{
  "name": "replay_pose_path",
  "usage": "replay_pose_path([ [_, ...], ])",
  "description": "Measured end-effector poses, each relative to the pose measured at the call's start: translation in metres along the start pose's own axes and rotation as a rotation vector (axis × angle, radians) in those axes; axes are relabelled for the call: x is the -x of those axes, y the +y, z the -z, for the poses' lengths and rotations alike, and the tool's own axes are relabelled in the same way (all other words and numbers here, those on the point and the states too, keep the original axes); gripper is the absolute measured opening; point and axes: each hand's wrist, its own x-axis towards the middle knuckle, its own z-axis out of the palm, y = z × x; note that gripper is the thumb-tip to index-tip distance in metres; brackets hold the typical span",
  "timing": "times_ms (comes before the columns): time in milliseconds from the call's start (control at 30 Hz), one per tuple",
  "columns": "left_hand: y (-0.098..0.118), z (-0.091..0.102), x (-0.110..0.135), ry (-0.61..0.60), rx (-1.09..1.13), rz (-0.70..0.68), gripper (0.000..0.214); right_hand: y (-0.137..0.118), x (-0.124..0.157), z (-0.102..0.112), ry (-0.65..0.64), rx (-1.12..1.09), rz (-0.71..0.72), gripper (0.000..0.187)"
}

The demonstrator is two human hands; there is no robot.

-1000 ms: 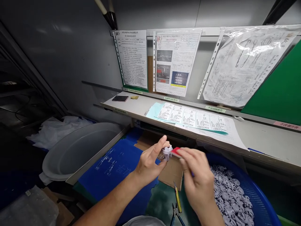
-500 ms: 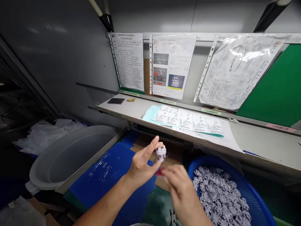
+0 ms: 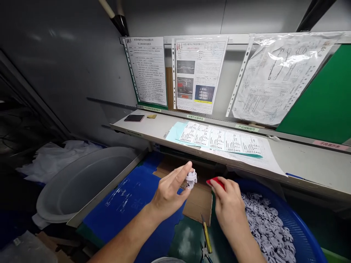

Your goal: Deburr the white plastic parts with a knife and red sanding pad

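The left hand (image 3: 168,193) is pinching a white moulded plastic part (image 3: 191,178) up at lower centre, apparently keeping it clear of the cardboard (image 3: 197,202) for access. The right hand (image 3: 227,206) is holding apart, gripping a red pad (image 3: 215,182) — just above the blue basket (image 3: 301,226).

White plastic part (image 3: 191,178) held at the fingertips of the left hand (image 3: 170,193), red piece (image 3: 215,182) clasped in the right hand (image 3: 229,210) nearby, both beside a blue basket (image 3: 304,230) heaped with white parts (image 3: 267,223).
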Motion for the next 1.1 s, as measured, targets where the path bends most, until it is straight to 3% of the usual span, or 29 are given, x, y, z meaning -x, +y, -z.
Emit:
replay_pose_path([
  [67,-0.001,0.001,-0.001,-0.002,0.006,-0.033,0.085,-0.001,0.0,0.002,0.052,-0.053,0.041,0.045],
  [167,-0.001,0.0,-0.001,0.012,0.026,-0.076,0.084,-0.003,-0.003,0.003,0.007,-0.157,0.059,0.043],
  [300,-0.001,0.001,0.001,0.024,0.035,-0.048,0.088,0.01,-0.009,0.001,0.022,-0.243,-0.149,0.03],
  [400,-0.001,0.0,0.003,0.02,0.054,-0.043,0.09,0.009,-0.012,0.008,-0.041,-0.435,-0.19,0.028],
  [600,0.002,-0.003,0.002,0.0,0.099,-0.032,0.088,-0.034,-0.02,0.022,0.007,-0.538,-0.062,0.028],
  [767,0.004,0.004,0.004,0.083,0.189,0.049,0.094,-0.042,-0.009,0.024,-0.145,-0.488,0.089,0.037],
  [967,0.002,0.005,0.009,0.079,0.111,0.087,0.095,-0.021,-0.009,0.036,0.115,-0.349,-0.045,0.034],
  [1033,0.003,0.004,0.007,0.085,0.101,0.042,0.094,-0.024,-0.012,0.034,0.021,-0.353,-0.029,0.033],
  [1100,0.003,0.006,0.003,0.121,0.101,0.033,0.094,-0.027,-0.011,0.028,-0.239,-0.409,0.027,0.033],
])
